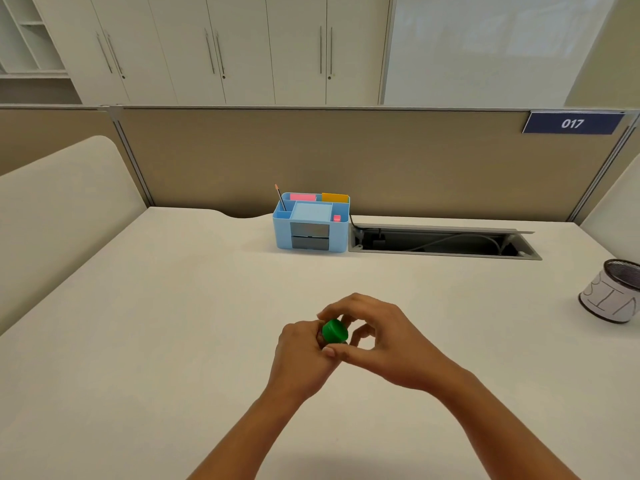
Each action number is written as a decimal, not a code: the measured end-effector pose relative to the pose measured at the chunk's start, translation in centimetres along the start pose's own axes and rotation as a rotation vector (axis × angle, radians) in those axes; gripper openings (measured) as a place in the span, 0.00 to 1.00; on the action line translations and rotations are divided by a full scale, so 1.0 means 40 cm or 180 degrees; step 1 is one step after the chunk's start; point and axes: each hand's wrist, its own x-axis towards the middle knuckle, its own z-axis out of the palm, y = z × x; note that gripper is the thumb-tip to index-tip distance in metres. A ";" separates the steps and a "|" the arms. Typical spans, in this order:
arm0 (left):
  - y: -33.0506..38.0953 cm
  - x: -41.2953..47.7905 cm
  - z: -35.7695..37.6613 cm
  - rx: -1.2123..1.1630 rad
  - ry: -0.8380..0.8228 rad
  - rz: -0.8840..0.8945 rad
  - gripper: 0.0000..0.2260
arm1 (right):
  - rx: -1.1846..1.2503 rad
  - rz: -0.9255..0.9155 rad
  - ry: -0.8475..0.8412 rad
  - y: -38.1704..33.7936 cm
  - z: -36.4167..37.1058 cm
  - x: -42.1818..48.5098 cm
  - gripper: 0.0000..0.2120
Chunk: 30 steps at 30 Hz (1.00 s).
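Both hands meet over the middle of the white desk (173, 323). My left hand (299, 355) is wrapped around a small object whose body is almost wholly hidden in the fist. Its round green cap (335, 331) sticks out toward the right. My right hand (377, 336) curls around that cap, with the index finger arched over its top and the thumb below it. What the object under the cap is, I cannot tell.
A light blue desk organizer (337, 237) stands at the back with a pencil (280, 198), pink and orange notes and a pink eraser in it. To its right lies an open cable tray (443, 242). A mesh cup (611, 292) marked BIN sits at the right edge.
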 end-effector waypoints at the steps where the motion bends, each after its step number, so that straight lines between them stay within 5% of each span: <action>1: -0.001 0.000 0.000 0.0002 -0.0004 -0.0023 0.20 | 0.0025 -0.0007 0.0010 0.001 0.000 0.000 0.14; 15: -0.023 0.001 0.003 -0.0193 0.0067 -0.0121 0.20 | 0.0592 0.0160 0.0187 0.009 -0.017 -0.001 0.13; 30: -0.037 -0.014 0.011 -0.0495 -0.0007 -0.0051 0.09 | 0.2161 0.0911 0.0364 0.071 0.019 -0.014 0.13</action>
